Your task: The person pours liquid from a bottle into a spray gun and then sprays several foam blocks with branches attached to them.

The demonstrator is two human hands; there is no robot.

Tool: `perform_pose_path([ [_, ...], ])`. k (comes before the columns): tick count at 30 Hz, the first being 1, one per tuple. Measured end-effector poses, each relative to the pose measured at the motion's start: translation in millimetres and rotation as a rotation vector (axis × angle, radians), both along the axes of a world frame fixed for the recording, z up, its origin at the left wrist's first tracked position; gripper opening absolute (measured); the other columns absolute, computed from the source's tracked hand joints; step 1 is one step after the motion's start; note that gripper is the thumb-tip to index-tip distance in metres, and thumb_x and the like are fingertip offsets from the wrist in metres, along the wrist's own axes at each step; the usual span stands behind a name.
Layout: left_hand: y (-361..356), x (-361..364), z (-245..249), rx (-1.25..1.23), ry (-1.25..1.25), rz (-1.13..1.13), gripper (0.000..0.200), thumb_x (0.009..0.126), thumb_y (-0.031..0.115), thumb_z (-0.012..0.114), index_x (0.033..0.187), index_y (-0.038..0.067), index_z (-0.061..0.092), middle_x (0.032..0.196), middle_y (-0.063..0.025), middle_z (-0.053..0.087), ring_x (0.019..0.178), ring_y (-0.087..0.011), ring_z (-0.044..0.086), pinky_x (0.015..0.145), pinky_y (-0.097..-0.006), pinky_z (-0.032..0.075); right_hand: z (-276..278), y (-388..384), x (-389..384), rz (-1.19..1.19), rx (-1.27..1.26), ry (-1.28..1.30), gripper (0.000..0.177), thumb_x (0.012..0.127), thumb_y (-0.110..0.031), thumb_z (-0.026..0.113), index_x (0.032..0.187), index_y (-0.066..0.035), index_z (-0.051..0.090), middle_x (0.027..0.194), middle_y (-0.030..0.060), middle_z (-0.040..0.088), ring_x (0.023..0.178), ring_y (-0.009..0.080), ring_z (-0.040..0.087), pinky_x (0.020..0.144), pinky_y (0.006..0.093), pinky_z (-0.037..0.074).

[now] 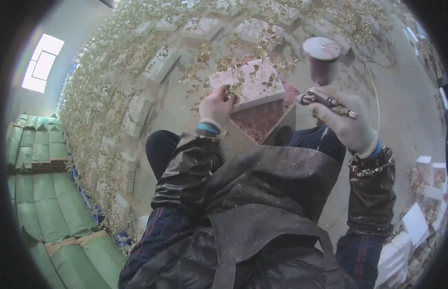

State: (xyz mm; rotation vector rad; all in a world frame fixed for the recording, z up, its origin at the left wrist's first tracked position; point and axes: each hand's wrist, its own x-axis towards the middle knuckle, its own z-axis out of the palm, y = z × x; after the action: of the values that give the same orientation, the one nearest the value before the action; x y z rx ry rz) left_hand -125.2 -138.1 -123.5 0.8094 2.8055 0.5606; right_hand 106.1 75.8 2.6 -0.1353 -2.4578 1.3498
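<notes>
My right hand (347, 118), in a pale glove, is wrapped round a metal spray gun (325, 102). On top of the gun sits a cup (322, 60) with a whitish lid and dark reddish contents. The nozzle faces left, towards a white foam block (257, 82) with pinkish stains. Thin stems with small pale golden leaves (243, 72) stand up from the block. At the block's left corner my gloved left hand (217, 107) has its fingers curled, their tips dark; what they pinch is hidden. Beneath the block lies a red-stained board (265, 120), turned at an angle.
Many leafy stems in white blocks (161, 62) cover the floor at the left and back. Green packed sacks (45, 197) are stacked at the far left. A thin hose (375, 91) curves across the floor on the right. More white blocks (416, 224) lie at the lower right.
</notes>
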Motion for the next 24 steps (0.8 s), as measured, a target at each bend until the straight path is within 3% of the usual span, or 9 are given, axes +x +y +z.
perform_pose_path([
  [2,-1,-12,-9,0.220,0.072,-0.009,0.036,0.094,0.040,0.055,0.112,0.011,0.066,0.085,-0.0095,0.072,0.075,-0.0253,0.068,0.070,-0.0383,0.055,0,-11,-5,0.058,0.015,0.112,0.027,0.092,-0.011,0.067,0.115,0.002,0.065,0.084,0.0098,0.072,0.068,0.0137,0.068,0.062,0.0226,0.055],
  [5,-2,-19,-1,0.201,0.003,0.016,0.038,0.093,0.045,0.055,0.109,0.013,0.068,0.083,-0.0081,0.072,0.074,-0.0249,0.067,0.070,-0.0380,0.053,-2,-24,-16,0.103,0.097,0.240,0.024,0.089,-0.011,0.071,0.108,0.003,0.067,0.086,0.0094,0.072,0.058,0.0130,0.065,0.054,0.0225,0.051],
  [8,-6,-17,5,0.220,-0.053,0.026,0.041,0.091,0.046,0.057,0.110,0.012,0.069,0.092,-0.0100,0.073,0.083,-0.0265,0.068,0.076,-0.0376,0.053,-6,-32,-20,0.130,0.147,0.140,0.026,0.087,-0.009,0.072,0.108,0.006,0.067,0.092,0.0129,0.073,0.064,0.0154,0.069,0.061,0.0234,0.057],
  [11,-11,-16,-4,0.273,-0.093,0.053,0.041,0.090,0.046,0.058,0.112,0.013,0.069,0.090,-0.0080,0.074,0.080,-0.0243,0.068,0.074,-0.0360,0.053,-10,-37,-18,0.135,0.152,0.018,0.023,0.089,-0.011,0.071,0.107,0.004,0.068,0.093,0.0091,0.073,0.075,0.0135,0.068,0.068,0.0246,0.054],
  [14,-13,-11,-10,0.403,-0.185,0.114,0.039,0.089,0.039,0.063,0.116,0.011,0.069,0.101,-0.0068,0.074,0.087,-0.0206,0.069,0.084,-0.0321,0.054,-11,-41,-21,0.145,0.160,-0.036,0.027,0.089,-0.008,0.070,0.112,0.005,0.066,0.096,0.0099,0.073,0.080,0.0140,0.069,0.073,0.0256,0.055],
  [17,-16,7,-18,0.592,-0.181,0.094,0.017,0.089,0.025,0.067,0.103,0.016,0.073,0.088,-0.0014,0.074,0.074,-0.0143,0.067,0.075,-0.0282,0.057,-11,-49,-24,0.138,0.202,0.000,0.028,0.084,-0.008,0.075,0.109,0.005,0.068,0.103,0.0140,0.072,0.086,0.0195,0.072,0.077,0.0278,0.057],
  [20,-26,35,-57,0.683,0.024,-0.137,0.024,0.088,0.015,0.069,0.112,0.015,0.073,0.097,-0.0034,0.075,0.077,-0.0163,0.070,0.075,-0.0282,0.059,0,-45,-26,0.047,0.195,-0.115,0.037,0.087,-0.008,0.071,0.123,-0.002,0.065,0.099,0.0092,0.074,0.074,0.0105,0.067,0.069,0.0229,0.053],
  [23,-25,52,-87,0.694,0.367,-0.367,0.017,0.084,0.007,0.057,0.094,0.018,0.065,0.060,-0.0028,0.056,0.049,-0.0231,0.052,0.043,-0.0383,0.039,15,-40,-32,0.048,0.071,-0.079,0.032,0.090,-0.007,0.067,0.121,0.003,0.063,0.088,0.0171,0.072,0.063,0.0169,0.069,0.058,0.0228,0.058],
  [24,-27,56,-87,0.640,0.387,-0.379,0.019,0.080,0.006,0.058,0.095,0.017,0.063,0.060,-0.0033,0.054,0.049,-0.0240,0.051,0.042,-0.0391,0.039,17,-41,-37,0.076,0.071,-0.076,0.033,0.091,-0.006,0.066,0.122,0.004,0.062,0.089,0.0177,0.072,0.064,0.0170,0.069,0.059,0.0229,0.058],
])
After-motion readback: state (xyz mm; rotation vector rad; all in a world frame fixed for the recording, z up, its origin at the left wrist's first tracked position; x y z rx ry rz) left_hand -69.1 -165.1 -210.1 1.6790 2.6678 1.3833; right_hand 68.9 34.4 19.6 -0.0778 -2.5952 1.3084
